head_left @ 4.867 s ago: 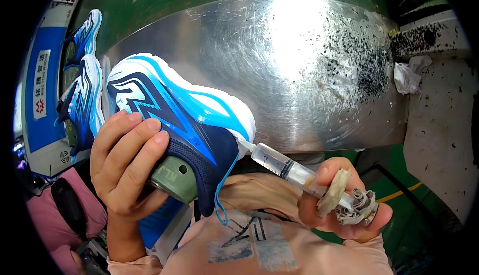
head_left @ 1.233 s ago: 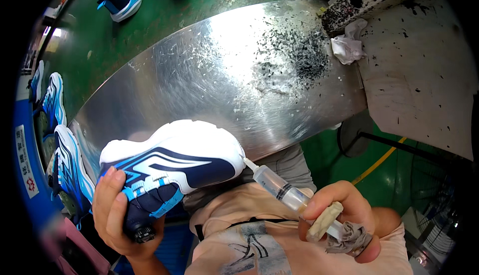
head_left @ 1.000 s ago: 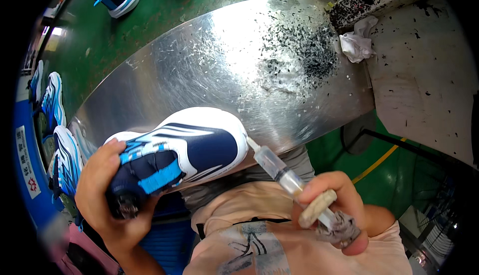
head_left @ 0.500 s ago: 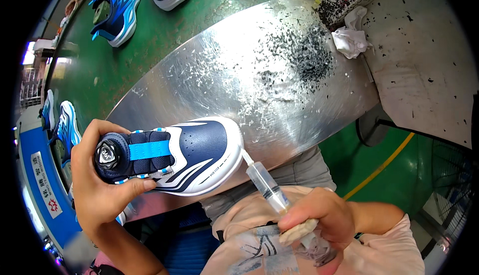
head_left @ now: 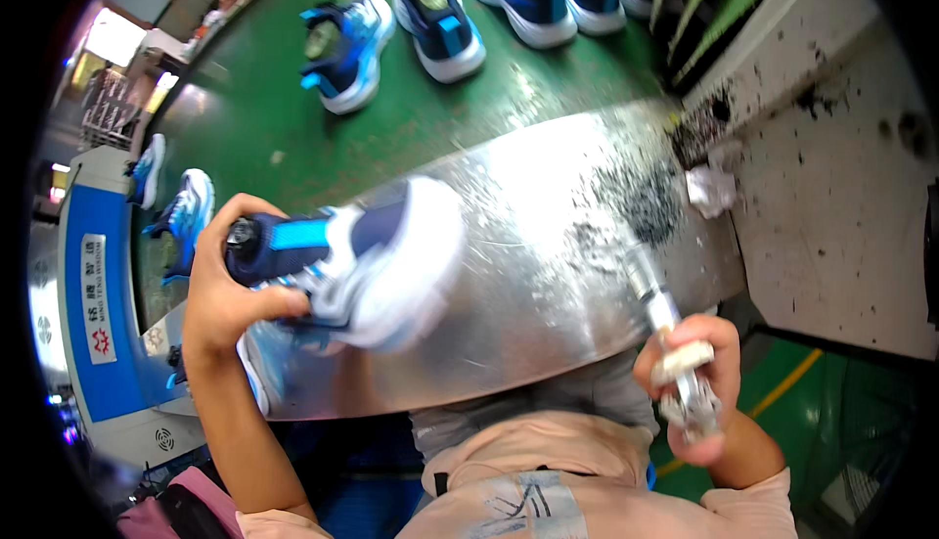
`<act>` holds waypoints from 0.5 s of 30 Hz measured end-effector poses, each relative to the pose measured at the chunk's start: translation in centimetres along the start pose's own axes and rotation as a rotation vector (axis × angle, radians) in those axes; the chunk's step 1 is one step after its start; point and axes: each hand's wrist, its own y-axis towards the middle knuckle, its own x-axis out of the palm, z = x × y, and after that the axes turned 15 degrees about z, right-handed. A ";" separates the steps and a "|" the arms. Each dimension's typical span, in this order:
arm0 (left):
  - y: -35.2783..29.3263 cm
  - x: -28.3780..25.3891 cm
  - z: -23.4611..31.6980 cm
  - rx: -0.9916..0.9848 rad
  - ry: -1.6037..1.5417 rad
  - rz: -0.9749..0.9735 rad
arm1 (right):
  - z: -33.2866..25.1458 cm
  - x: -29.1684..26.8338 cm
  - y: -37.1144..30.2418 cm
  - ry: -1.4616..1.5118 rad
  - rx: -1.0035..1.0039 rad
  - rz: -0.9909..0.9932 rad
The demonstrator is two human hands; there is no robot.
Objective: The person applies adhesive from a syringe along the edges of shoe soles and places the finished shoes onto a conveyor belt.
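My left hand (head_left: 223, 294) grips a navy, white and bright-blue sneaker (head_left: 386, 260) at its collar, thumb on the near side and fingers around the far side. A round black dial sits on the shoe's tongue, and its white toe is smeared by motion. On the right, my right hand (head_left: 712, 343) is closed around a clear syringe (head_left: 653, 290) with pale wrapping about its rear. The syringe tip points up and away, over the metal plate (head_left: 528, 324), apart from the shoe. Another sneaker (head_left: 256, 373), partly hidden, lies under my left wrist.
Several similar sneakers (head_left: 437, 25) stand on the green table (head_left: 264, 138) beyond the plate; another pair is at far left. Black flakes (head_left: 641, 202) litter the plate beside a crumpled white tissue (head_left: 711, 190). A stained pale machine panel (head_left: 831, 206) borders the right; a blue-and-white machine (head_left: 98, 285) stands left.
The syringe tip has left the shoe's toe, and my right hand has moved up and right with it. The shoe has tilted in my left hand. The whole view has shifted, showing more sneakers.
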 end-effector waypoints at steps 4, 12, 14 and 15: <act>0.0 -4.5 -1.6 -0.007 -0.054 0.368 | 0.7 -0.5 2.2 -0.309 0.043 0.122; -10.0 3.8 2.5 0.248 0.681 0.073 | 2.2 -2.0 2.3 -0.492 0.108 -0.012; -12.8 4.7 2.3 0.098 0.662 0.202 | 2.3 -1.6 2.3 -0.503 0.093 0.017; -13.7 5.6 2.7 0.112 0.678 0.310 | 2.3 -1.5 2.2 -0.512 0.078 0.029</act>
